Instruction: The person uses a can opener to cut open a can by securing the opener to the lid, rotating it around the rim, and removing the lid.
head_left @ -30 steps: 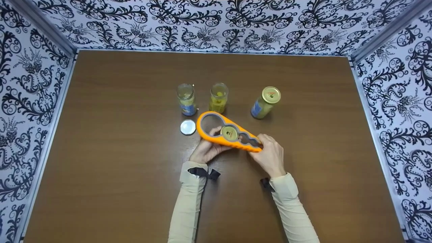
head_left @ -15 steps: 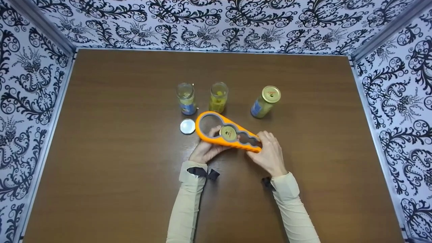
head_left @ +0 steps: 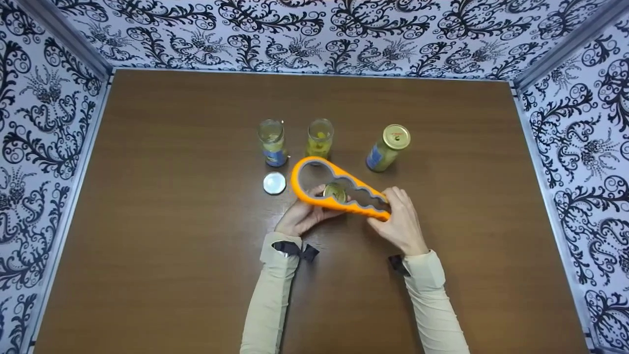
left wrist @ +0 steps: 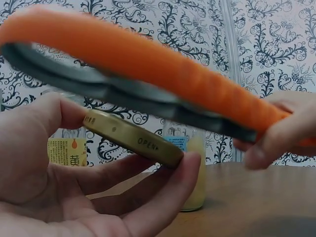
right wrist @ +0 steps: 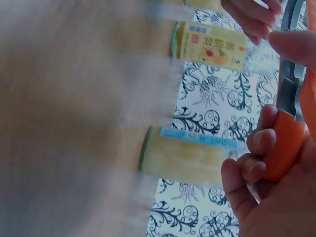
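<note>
A gold jar lid point(left wrist: 133, 138) marked "OPEN" is pinched by its rim between the thumb and fingertips of my left hand point(head_left: 302, 219). In the head view this lid point(head_left: 335, 191) shows through the gap of an orange jar opener point(head_left: 344, 206) with grey wavy inner edges. My right hand point(head_left: 402, 221) grips the opener by its narrow end, fingers curled round it in the right wrist view. The left wrist view has the opener point(left wrist: 148, 64) tilted just above the lid, apart from it.
Behind the hands stand two lidless glass jars, one with a blue label point(head_left: 274, 155) and one with yellowish contents point(head_left: 318, 145). A jar with a gold lid point(head_left: 396, 136) stands to their right. A whitish lid point(head_left: 274, 183) lies on the brown table point(head_left: 172, 221). Patterned walls enclose the table.
The jar opener has moved slightly up and right, off the gold lid it surrounded before. My right hand has shifted right with it. The left hand stays nearly in place with the lid.
</note>
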Demonstrator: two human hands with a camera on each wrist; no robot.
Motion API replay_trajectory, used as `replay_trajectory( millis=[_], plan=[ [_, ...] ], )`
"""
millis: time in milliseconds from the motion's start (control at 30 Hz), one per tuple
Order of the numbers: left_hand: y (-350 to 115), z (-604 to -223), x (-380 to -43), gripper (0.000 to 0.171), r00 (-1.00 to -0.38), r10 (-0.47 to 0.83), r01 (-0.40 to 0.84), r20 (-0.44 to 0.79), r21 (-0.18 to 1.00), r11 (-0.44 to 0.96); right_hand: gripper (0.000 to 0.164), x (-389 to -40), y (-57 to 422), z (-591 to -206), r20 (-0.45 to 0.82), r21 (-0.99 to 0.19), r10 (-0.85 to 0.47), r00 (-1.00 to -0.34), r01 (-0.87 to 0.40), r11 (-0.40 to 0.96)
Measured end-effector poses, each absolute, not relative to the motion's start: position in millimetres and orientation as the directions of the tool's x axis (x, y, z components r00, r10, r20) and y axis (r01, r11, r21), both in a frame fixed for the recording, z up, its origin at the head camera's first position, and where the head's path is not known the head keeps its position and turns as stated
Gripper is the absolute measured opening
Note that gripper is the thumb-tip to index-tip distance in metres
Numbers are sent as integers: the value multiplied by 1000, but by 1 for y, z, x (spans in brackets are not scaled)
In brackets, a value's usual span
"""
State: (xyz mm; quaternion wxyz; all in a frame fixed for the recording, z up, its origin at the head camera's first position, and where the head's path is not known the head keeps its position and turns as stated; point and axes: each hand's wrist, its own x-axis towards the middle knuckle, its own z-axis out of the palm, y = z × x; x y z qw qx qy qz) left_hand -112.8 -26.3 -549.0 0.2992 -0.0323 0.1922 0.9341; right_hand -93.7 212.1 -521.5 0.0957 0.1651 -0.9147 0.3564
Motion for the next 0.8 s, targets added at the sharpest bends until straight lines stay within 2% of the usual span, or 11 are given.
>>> replay_trajectory(
  millis=[167, 367, 533, 600, 800],
  plan=[
    [-30, -550, -111, 45, -829, 540, -552, -144, 356, -754, 38, -95, 220, -518, 318, -624, -199, -927, -363, 692],
    [-35, -548, -112, 35, -833, 531, -543, -154, 410, -733, 39, -93, 229, -515, 302, -626, -167, -939, -327, 708],
    [-39, -547, -114, 53, -813, 558, -566, -168, 455, -687, 39, -92, 233, -512, 283, -634, -123, -951, -281, 720],
    [-40, -547, -115, 55, -804, 570, -569, -167, 492, -659, 38, -92, 235, -510, 283, -638, -103, -954, -267, 723],
    [-48, -545, -119, 31, -799, 576, -552, -174, 592, -587, 36, -93, 240, -509, 301, -655, -72, -951, -261, 709]
  ],
)
